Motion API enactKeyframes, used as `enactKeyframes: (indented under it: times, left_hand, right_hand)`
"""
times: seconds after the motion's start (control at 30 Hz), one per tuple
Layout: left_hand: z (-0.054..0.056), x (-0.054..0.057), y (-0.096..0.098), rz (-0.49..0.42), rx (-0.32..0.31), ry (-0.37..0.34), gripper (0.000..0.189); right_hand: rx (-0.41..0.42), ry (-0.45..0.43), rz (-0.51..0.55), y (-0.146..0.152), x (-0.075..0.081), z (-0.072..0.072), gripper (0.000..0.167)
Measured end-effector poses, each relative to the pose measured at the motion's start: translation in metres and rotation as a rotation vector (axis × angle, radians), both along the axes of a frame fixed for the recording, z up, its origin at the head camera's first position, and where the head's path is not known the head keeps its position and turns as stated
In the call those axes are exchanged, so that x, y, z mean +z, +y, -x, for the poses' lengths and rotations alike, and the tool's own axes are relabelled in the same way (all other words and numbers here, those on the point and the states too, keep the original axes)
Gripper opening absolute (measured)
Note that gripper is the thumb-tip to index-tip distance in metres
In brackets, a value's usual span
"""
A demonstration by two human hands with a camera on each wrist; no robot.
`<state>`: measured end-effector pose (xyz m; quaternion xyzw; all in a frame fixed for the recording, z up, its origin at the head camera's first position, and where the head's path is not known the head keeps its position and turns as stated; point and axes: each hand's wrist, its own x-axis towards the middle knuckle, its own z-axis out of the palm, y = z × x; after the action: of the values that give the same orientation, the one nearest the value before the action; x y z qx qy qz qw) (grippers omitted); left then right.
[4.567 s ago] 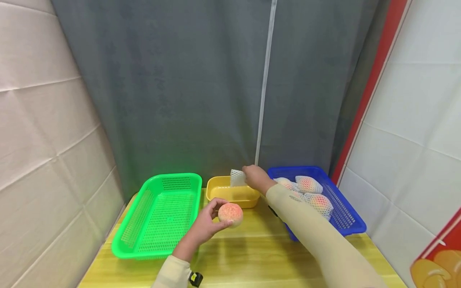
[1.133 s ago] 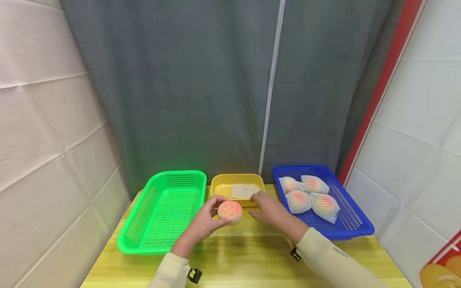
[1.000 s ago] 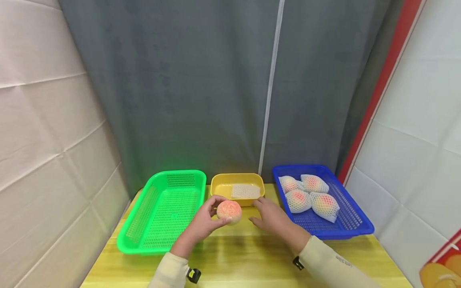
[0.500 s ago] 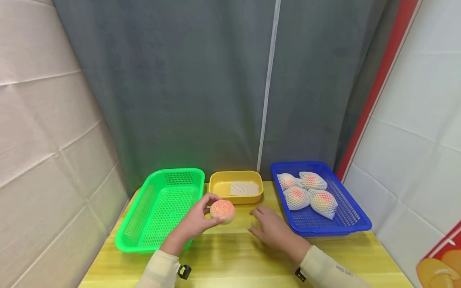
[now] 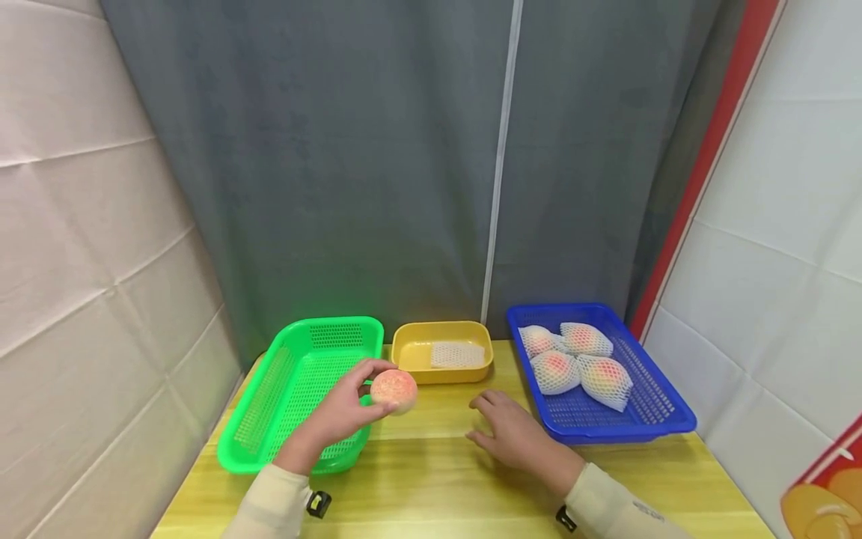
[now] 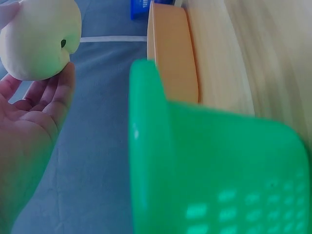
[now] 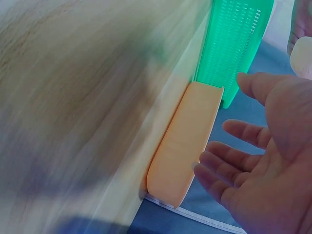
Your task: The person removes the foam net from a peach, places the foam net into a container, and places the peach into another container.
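Observation:
My left hand (image 5: 342, 408) holds a peach (image 5: 394, 391) between thumb and fingers, beside the right edge of the green basket (image 5: 232, 434). The peach is bare, pink on top and pale below; its pale underside with a small dark hole faces the left wrist view. My right hand (image 5: 509, 433) is over the table with relaxed fingers and nothing in them, left of the blue basket (image 5: 663, 427). A white foam net sleeve (image 5: 458, 354) lies flat in the yellow tray (image 5: 441, 374) at the back. Several peaches (image 5: 604, 379) in foam nets lie in the blue basket.
The green basket stands at the left of the wooden table (image 5: 431, 486), with the yellow tray between it and the blue basket. A grey curtain (image 5: 337, 165) hangs right behind them. White panels close in both sides.
The right hand has let the foam net go into the yellow tray and drawn back toward the front. The left hand has moved left with the peach, toward the green basket.

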<state>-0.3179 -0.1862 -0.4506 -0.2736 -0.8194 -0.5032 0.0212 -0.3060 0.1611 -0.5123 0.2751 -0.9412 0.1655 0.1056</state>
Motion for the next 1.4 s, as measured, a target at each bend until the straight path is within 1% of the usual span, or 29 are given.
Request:
enactKeyframes:
  times: [0.1,0.23,0.4,0.57,0.63,0.8,0.93,1.13,1.23,1.4]
  left_hand:
    - [0.001,0.004,-0.007,-0.004,0.003,-0.005,0.058]
    - [0.005,0.006,-0.018,0.013,0.025,-0.005,0.058]
    - [0.014,0.006,-0.035,0.025,0.063,-0.001,0.056]
    - [0.022,0.01,-0.051,0.041,0.108,0.02,0.054]
    - [0.026,0.012,-0.057,0.039,0.115,0.025,0.053]
    - [0.038,0.012,-0.072,0.038,0.145,0.005,0.054]
    - [0.048,0.011,-0.083,0.061,0.205,-0.008,0.056]
    - [0.063,0.013,-0.095,0.09,0.343,0.019,0.058]
    - [0.069,0.015,-0.099,0.092,0.383,0.03,0.061]
    - [0.079,0.016,-0.106,0.111,0.434,0.012,0.067]
  right_hand:
    - [0.004,-0.008,0.009,0.001,0.0,-0.001,0.045]
    - [0.002,-0.024,0.012,0.001,-0.001,-0.001,0.045]
    - [0.002,-0.036,0.023,0.003,0.0,-0.001,0.045]
    - [0.007,-0.017,0.028,0.005,0.002,-0.002,0.042]
    - [0.007,-0.009,0.025,0.006,0.002,-0.003,0.041]
    - [0.005,-0.021,0.033,0.006,0.003,-0.004,0.04]
    - [0.007,-0.031,0.036,0.006,0.004,-0.003,0.04]
    - [0.008,-0.027,0.03,0.005,0.007,-0.004,0.039]
    - [0.006,-0.031,0.025,0.005,0.01,-0.004,0.038]
    - [0.006,-0.044,0.024,0.005,0.014,-0.005,0.035]
